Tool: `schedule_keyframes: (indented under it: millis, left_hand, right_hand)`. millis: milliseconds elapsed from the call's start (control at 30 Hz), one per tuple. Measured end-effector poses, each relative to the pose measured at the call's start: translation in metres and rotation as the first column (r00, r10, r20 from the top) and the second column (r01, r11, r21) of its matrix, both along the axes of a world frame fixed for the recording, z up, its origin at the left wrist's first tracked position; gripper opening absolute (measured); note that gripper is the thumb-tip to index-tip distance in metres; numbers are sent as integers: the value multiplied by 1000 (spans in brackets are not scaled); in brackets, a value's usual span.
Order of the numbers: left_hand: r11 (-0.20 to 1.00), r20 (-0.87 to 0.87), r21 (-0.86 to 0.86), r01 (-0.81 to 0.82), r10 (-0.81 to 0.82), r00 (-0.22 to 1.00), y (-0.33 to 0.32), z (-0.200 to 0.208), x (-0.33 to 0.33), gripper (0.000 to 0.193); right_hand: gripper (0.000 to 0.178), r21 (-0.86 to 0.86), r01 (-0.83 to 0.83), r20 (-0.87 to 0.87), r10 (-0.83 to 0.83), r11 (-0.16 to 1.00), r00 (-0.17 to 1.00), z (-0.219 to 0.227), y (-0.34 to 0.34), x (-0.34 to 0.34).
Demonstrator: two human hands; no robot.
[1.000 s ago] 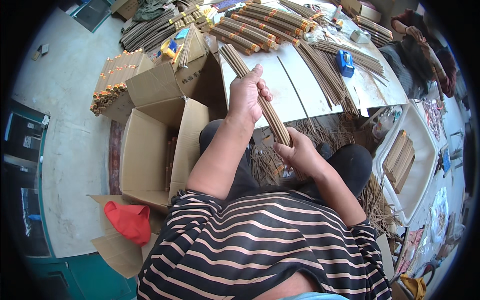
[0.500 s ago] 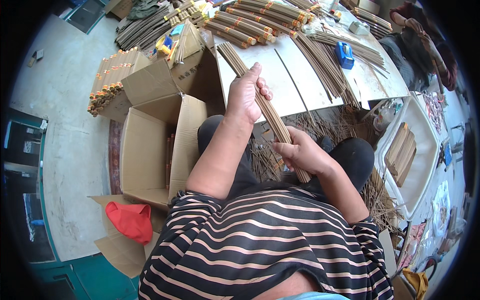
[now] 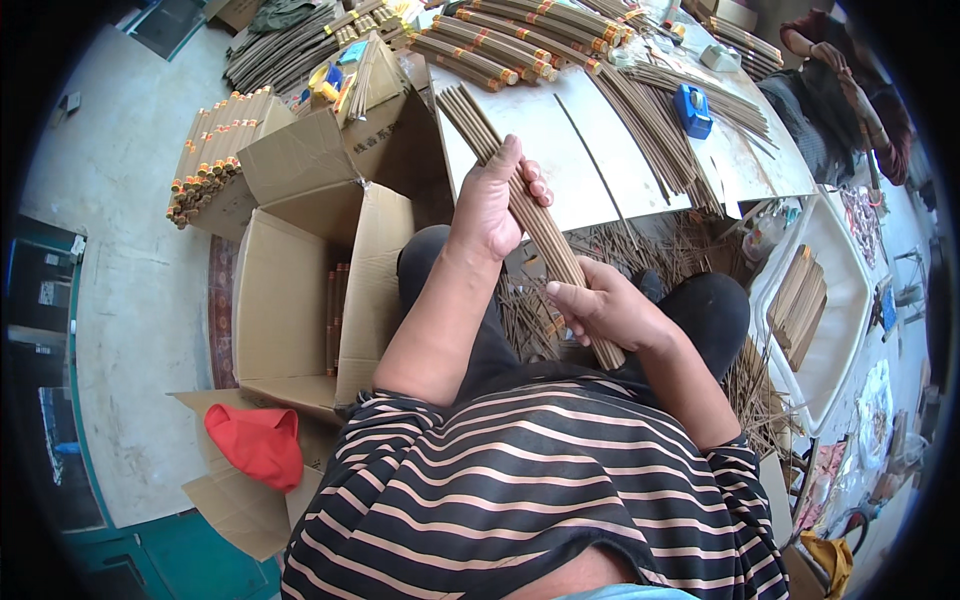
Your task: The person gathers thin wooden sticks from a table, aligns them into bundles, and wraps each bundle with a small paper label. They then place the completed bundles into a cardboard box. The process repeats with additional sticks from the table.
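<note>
One stack of banded bundles [image 3: 217,135] far L of both hands, laid side by side w/ ends lined up, prob so the pile doesn't roll. Red cloth item [image 3: 255,445] nearer the body, lower L of the hands, dropped on a carton flap. Open cardboard box [image 3: 285,290] just L of L forearm, mouth toward the person, prob for short reach; red-brown bundles [image 3: 335,315] inside. Yellow-blue tape dispenser [image 3: 325,82] beyond the box, upper L of hands. L hand [image 3: 492,205] closed round upper part of stick bundle [image 3: 545,235], thumb up along it, looks like the main hold. Banded rolls [image 3: 490,50] piled on white table [image 3: 548,130] beyond L hand. Stick bundle slants across front of body, upper end over table edge, lower end near lap; 2 spaced grips prob stop sticks splaying. Single stick [image 3: 580,140] on table, beyond R hand. R hand [image 3: 615,305] gripping lower part, thumb across top, fingers curled under. Loose sticks [image 3: 650,130] on table beyond R hand, roughly parallel, prob for easy pickup; blue dispenser [image 3: 692,110] beside them. White tub [image 3: 845,335] well R of R hand, holding brown sticks [image 3: 800,300]; walls prob contain them
</note>
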State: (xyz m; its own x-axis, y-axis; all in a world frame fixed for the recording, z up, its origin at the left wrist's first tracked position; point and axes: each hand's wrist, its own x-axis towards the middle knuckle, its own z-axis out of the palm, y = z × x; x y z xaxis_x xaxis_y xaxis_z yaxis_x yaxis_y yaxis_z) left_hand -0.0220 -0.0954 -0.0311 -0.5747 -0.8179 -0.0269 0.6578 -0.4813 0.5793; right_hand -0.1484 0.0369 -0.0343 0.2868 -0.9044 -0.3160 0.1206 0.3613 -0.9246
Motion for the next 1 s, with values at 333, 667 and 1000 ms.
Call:
schedule_keyframes:
  millis: [333, 667, 1000]
  left_hand:
    - [999, -109, -34, 38, -41, 993, 14, -3, 28, 25]
    - [991, -111, -123, 46, -60, 992, 33, -2, 48, 50]
    - [992, -166, -105, 62, -79, 983, 43, 5, 55, 68]
  right_hand:
    - [24, 106, -140, 404, 86, 984, 911, -5, 6, 6]
    - [26, 149, -156, 464, 70, 977, 883, -9, 22, 15]
    - [28, 132, -176, 488, 90, 975, 868, -7, 30, 20]
